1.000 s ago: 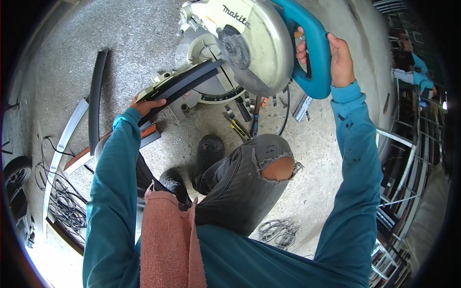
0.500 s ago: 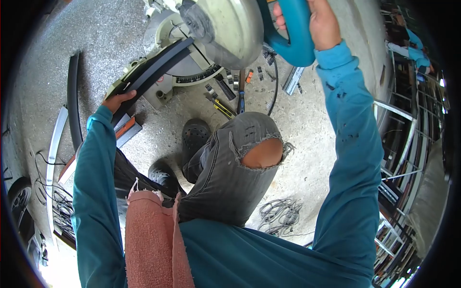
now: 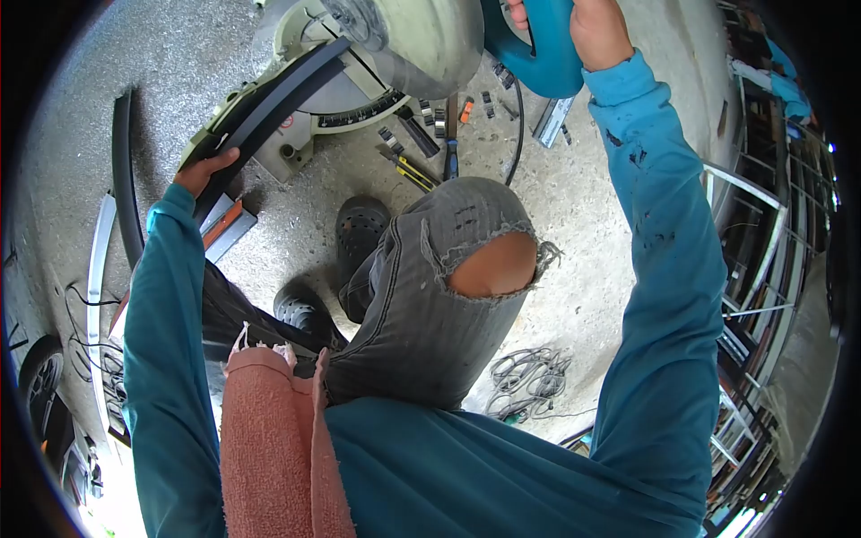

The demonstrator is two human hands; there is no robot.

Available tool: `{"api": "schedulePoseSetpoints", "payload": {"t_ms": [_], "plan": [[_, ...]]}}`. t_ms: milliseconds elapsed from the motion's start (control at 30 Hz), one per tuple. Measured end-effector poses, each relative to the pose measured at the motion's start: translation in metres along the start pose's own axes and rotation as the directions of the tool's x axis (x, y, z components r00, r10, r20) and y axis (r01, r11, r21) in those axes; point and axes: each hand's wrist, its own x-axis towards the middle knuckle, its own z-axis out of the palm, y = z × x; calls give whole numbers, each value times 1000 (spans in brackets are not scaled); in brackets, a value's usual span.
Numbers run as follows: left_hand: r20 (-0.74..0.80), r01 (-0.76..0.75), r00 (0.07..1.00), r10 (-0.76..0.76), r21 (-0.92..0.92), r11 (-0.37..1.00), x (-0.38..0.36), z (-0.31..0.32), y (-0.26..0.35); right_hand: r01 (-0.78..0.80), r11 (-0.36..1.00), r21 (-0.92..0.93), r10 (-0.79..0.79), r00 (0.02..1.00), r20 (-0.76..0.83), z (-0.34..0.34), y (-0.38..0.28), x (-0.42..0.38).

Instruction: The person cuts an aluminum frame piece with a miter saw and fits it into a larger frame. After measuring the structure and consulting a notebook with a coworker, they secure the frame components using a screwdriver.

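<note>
A miter saw with a pale blade guard (image 3: 421, 45) and a teal handle (image 3: 549, 54) stands on the floor at the top. My right hand (image 3: 599, 31) is wrapped round that handle. A long black profile (image 3: 287, 103) lies across the saw base (image 3: 359, 112), its far end beside the blade guard. My left hand (image 3: 206, 170) grips the profile near the left end of the saw fence, thumb on top. The blade itself is hidden by the guard.
Yellow-handled pliers (image 3: 413, 172), a screwdriver (image 3: 451, 157) and small cut pieces (image 3: 391, 139) lie before the saw. Long profiles (image 3: 126, 170) lie at left. A coiled cable (image 3: 529, 381) is at lower right, a metal rack (image 3: 762, 224) beyond. Part of another person (image 3: 789, 90) shows at upper right.
The view has shifted, so the saw and both hands appear higher in the frame. Both hands keep their grips on the handle and the profile.
</note>
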Motion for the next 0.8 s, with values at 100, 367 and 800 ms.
{"api": "schedulePoseSetpoints", "payload": {"t_ms": [100, 367, 800], "plan": [[13, -40, 999, 40, -4, 999, -1, 1, 4, -36, 999, 6, 37, 999, -22, -2, 9, 1], [8, -55, 998, 54, 9, 998, -5, 2, 10, -39, 997, 69, 39, 999, -5, -2, 18, -2], [23, -50, 999, 49, 64, 997, -4, 1, 12, -69, 996, 60, 73, 995, -66, 6, 15, -7]]}}
